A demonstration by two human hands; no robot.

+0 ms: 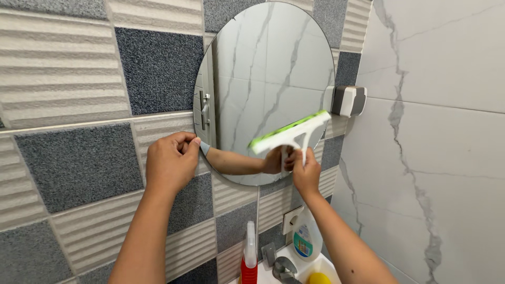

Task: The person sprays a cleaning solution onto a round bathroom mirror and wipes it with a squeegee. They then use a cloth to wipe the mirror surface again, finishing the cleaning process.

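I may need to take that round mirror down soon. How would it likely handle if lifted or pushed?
The round mirror is probably fragile: it looks like thin, frameless glass. Its smooth face likely offers slippery grip, so the left hand pinching its edge seems sensible. Being round, it could roll if stood on edge.

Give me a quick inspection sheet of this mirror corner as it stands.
Surface: round frameless wall mirror on grey and cream tiled wall.
Job's things: white squeegee with green blade, blade on the glass.
Clutter: red-capped spray bottle, white bottle, yellow sponge below.
Hands: left hand pinches mirror's left edge; right hand grips squeegee handle.
Cables: nothing seen.
Surroundings: marble-look wall, grey-white wall holder, white wall socket.
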